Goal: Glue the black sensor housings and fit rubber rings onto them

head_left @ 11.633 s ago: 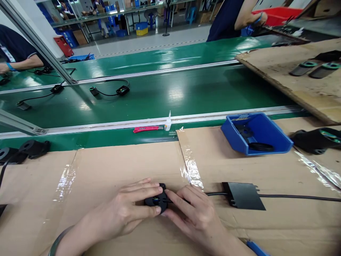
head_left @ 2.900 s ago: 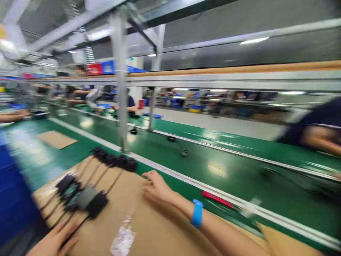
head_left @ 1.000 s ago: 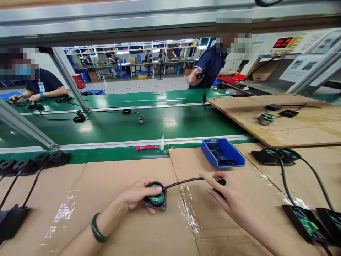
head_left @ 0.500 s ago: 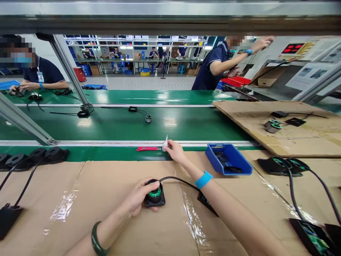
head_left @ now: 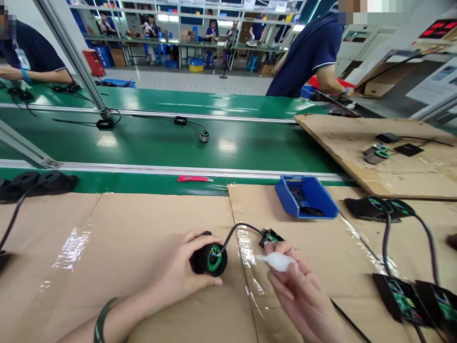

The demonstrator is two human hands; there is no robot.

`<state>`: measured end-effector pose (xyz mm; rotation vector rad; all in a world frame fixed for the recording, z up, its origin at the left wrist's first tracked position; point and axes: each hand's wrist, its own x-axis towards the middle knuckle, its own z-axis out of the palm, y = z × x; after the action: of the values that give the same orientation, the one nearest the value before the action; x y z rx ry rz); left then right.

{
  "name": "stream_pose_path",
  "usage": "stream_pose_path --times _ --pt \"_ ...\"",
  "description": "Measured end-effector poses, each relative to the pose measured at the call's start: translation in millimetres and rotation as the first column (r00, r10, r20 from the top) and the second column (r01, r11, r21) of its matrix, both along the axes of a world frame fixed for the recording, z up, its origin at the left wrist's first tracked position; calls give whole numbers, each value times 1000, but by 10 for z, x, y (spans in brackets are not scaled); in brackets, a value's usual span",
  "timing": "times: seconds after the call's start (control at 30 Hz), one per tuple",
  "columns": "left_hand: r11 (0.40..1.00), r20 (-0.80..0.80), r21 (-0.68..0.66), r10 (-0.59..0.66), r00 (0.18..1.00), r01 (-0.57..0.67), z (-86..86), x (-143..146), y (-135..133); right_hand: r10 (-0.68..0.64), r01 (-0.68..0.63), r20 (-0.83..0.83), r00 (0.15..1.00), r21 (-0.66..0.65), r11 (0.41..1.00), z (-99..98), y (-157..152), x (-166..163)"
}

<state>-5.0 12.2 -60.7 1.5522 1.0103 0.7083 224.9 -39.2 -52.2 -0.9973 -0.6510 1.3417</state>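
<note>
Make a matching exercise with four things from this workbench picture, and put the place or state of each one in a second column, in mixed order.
Things:
1. round black part
2. white squeeze bottle
3. blue bin
4. red knife

Places:
a. on the green strip beside the conveyor rail
b. in the right hand
c. on the cardboard, holding black pieces
d. gripped by the left hand

Pairs: 1-d, 2-b, 3-c, 4-a

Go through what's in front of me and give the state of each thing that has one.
Round black part: tipped on its side, gripped by left hand.
Small white bottle: held in right hand, nozzle toward the part.
Blue bin: open, black pieces inside.
Red knife: lying flat.
</note>
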Motion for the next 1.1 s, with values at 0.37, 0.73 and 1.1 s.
stream_pose_path --times 0.37,0.73,1.1 --pt "938 -242 343 46 969 41 20 -55 -82 -170 174 87 982 -34 984 -56 -85 -99" --pt "864 -288 497 83 954 75 -46 -53 -108 -191 117 590 785 161 980 93 -200 -280" --pt "857 -304 507 77 950 93 -62 -61 -111 -285 -205 859 426 398 894 249 -76 -408"
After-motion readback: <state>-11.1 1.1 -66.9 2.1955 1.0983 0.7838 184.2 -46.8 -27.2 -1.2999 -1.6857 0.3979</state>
